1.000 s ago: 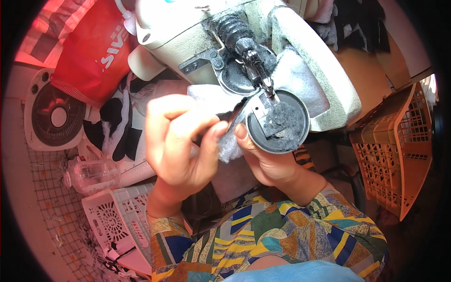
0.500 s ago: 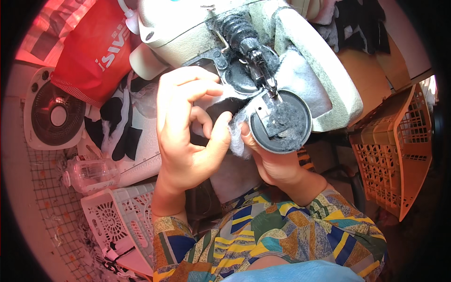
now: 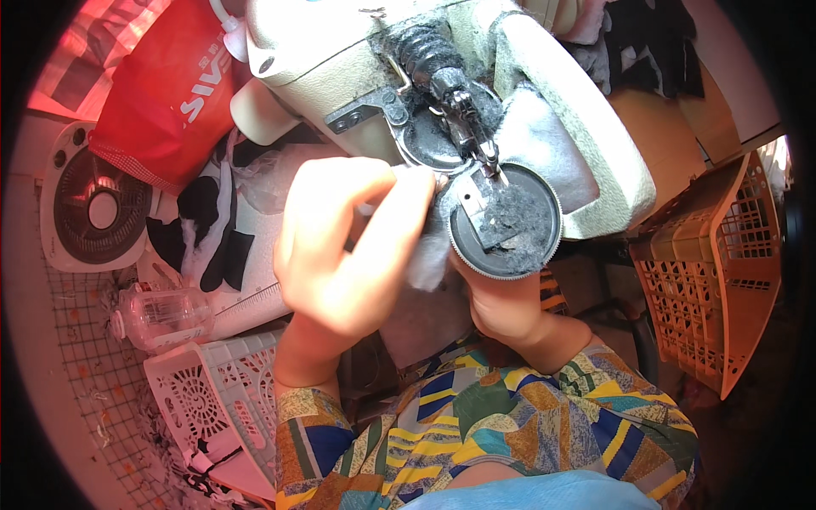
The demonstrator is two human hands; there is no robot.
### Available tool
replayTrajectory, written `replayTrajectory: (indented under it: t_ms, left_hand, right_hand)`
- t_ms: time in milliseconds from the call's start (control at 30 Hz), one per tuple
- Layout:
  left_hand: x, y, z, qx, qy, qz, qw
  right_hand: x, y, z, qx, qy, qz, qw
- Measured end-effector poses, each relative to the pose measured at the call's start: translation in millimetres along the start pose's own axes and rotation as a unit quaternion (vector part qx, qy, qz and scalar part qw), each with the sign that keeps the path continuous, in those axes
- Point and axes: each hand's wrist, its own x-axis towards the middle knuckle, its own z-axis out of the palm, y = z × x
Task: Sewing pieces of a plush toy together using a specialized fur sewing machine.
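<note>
The left hand (image 3: 344, 263), loosely open moments earlier, had brought its fingertips together at the left edge of the toothed disc (image 3: 518, 225), seemingly pinching and steadying the pale fabric (image 3: 429, 265) there, while the partly hidden right hand's (image 3: 506, 308) grip could not be told.

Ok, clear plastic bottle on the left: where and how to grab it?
Probably around the middle of the clear plastic bottle, coming from above. It appears to lie on its side, narrow end to the left, with its upper side uncovered. The white basket crowds its near side, so avoid that approach.
</note>
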Motion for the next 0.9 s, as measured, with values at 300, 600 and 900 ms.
replayTrajectory:
  t_ms: [300,600,900]
  left_hand:
    - [3,-1,-1,0.084,-0.025,0.045,0.995]
    - [-1,-1,1,0.045,0.057,0.104,0.992]
    - [-2,6,3,-0.086,0.062,-0.059,0.993]
  right_hand:
    - [3,-1,-1,0.042,-0.021,0.052,0.998]
    - [3,0,3,0.031,-0.027,0.031,0.999]
    - [3,-10,7,-0.076,-0.026,-0.019,0.997]
